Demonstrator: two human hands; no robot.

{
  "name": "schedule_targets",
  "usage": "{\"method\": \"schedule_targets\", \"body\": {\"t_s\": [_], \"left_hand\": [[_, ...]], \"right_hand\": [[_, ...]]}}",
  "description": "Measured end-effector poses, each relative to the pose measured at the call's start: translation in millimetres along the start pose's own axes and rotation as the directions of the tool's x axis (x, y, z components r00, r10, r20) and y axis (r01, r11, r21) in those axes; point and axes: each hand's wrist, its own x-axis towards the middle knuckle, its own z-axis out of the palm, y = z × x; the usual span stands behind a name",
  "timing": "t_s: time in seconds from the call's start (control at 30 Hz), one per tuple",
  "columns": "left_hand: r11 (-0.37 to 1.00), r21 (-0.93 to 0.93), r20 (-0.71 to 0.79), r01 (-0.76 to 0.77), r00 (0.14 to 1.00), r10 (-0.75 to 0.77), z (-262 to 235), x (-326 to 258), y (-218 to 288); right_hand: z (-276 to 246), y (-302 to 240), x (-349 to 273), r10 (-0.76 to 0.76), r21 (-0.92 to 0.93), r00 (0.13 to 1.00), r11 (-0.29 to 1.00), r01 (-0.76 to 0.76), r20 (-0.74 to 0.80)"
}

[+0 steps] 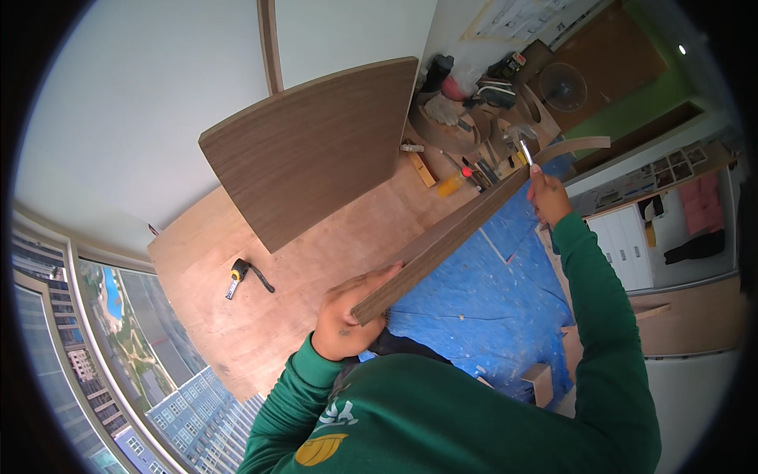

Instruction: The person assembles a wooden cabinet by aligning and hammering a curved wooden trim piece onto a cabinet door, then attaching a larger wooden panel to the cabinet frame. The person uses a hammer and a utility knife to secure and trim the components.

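Wooden strip [458, 229], long and dark-laminated, stands on edge across the plywood workbench [260, 316], running from the left hand [351, 312], which curls around its near end, toward the right hand [547, 197]. That right hand is closed on a thin metal-tipped tool [525, 152] at the strip's far end. A curved brown panel [312, 150] and a tape measure [237, 272] lie beside it.

One head-worn fisheye looked steeply down — close over the green-sleeved shoulders [442, 411] — onto the plywood worktop [237, 316], its far edge tilted up-right.
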Motion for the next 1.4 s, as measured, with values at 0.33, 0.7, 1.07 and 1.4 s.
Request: {"method": "schedule_targets", "body": {"t_s": [0.33,0.7,1.07,1.4], "left_hand": [[1.000,0.023,-0.006,0.021,1.000,-0.021,9,-10,2],[1.000,0.023,-0.005,0.013,1.000,-0.013,13,-14,1],[0.987,0.049,-0.014,-0.151,0.988,0.151,16,-15,-9],[0.972,0.068,-0.077,-0.226,0.970,0.231,17,-14,-8]], "right_hand": [[-5,2,8,0.025,0.136,0.999,0.990,-0.022,-0.020],[7,-5,-24,0.055,0.085,0.998,0.995,-0.053,-0.016],[45,-31,-124,0.004,0.054,0.992,0.998,-0.011,0.125],[78,-62,-207,-0.061,0.031,0.961,0.998,0.054,0.271]]}}
